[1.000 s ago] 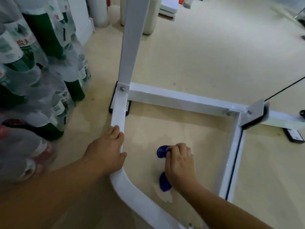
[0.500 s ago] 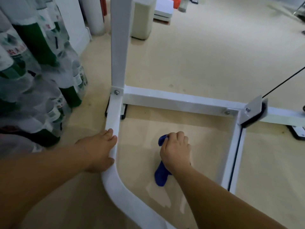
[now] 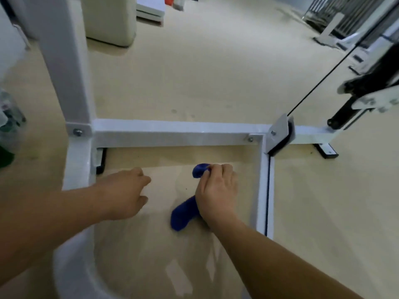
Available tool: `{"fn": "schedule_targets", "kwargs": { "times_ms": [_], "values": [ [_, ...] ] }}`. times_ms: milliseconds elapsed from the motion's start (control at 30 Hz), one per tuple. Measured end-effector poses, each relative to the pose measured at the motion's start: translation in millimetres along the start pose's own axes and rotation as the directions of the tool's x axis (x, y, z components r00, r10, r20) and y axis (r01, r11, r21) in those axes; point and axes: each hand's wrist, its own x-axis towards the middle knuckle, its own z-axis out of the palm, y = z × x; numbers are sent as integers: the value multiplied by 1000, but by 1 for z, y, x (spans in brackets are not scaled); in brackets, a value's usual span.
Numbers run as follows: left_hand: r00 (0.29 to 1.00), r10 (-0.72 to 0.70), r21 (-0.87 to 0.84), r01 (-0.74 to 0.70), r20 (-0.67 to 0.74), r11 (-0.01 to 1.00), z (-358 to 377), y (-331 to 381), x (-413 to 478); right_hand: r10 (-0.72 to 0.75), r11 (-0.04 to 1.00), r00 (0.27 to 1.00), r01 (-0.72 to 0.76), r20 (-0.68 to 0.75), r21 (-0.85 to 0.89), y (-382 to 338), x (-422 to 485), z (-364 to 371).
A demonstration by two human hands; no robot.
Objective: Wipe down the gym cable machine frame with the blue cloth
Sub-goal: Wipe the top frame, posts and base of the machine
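Note:
The white cable machine frame (image 3: 172, 131) lies on the beige floor as a base of bars, with an upright post at the left rear corner. My right hand (image 3: 217, 188) grips the blue cloth (image 3: 183, 213) inside the base rectangle; blue ends stick out above and below the fist. My left hand (image 3: 125, 192) hovers over the floor just right of the left base bar, with loosely curled fingers holding nothing. It is off the bar.
A pulley bracket (image 3: 279, 134) with a black cable running up and right sits at the right rear corner. Shrink-wrapped bottles (image 3: 8, 126) stand at the far left. A white container (image 3: 110, 20) and metal racks (image 3: 345, 16) stand at the back.
My left hand has let go of the left base bar and moved right over the floor. The right hand with the cloth shifted toward the rear bar. The view swung right.

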Motion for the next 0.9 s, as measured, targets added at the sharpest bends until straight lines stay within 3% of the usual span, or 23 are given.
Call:
{"fn": "schedule_targets", "kwargs": {
  "times_ms": [133, 233, 333, 433, 500, 600, 767, 900],
  "values": [
    [995, 99, -43, -97, 32, 994, 14, 38, 34, 139, 976, 969, -170, -205, -139, 42, 19, -42],
    [989, 143, -83, -145, -32, 986, 19, 61, 47, 220, 927, 941, -283, -256, -245, 67, 26, -59],
    [988, 154, -85, -155, -9, 984, 34, 70, 56, 177, 921, 979, -200, -100, -333, 89, 23, -48],
    [988, 130, -33, -128, 83, 991, 46, 59, 66, 177, 953, 981, -151, 79, -264, 108, 24, -35],
    [987, 101, -7, -101, 128, 995, 51, 45, 73, 200, 950, 974, -166, 105, -263, 119, 24, -32],
    [989, 75, 18, -78, 124, 997, 58, 26, 84, 133, 904, 975, -46, 177, -424, 126, 20, -26],
    [981, 150, 61, -158, 122, 986, 56, 11, 103, 48, 850, 979, 63, 197, -523, 130, 50, -18],
    [979, 181, -9, -181, 99, 984, 54, 3, 109, -10, 833, 962, 158, 272, -529, 147, 96, -20]
  ]
}}
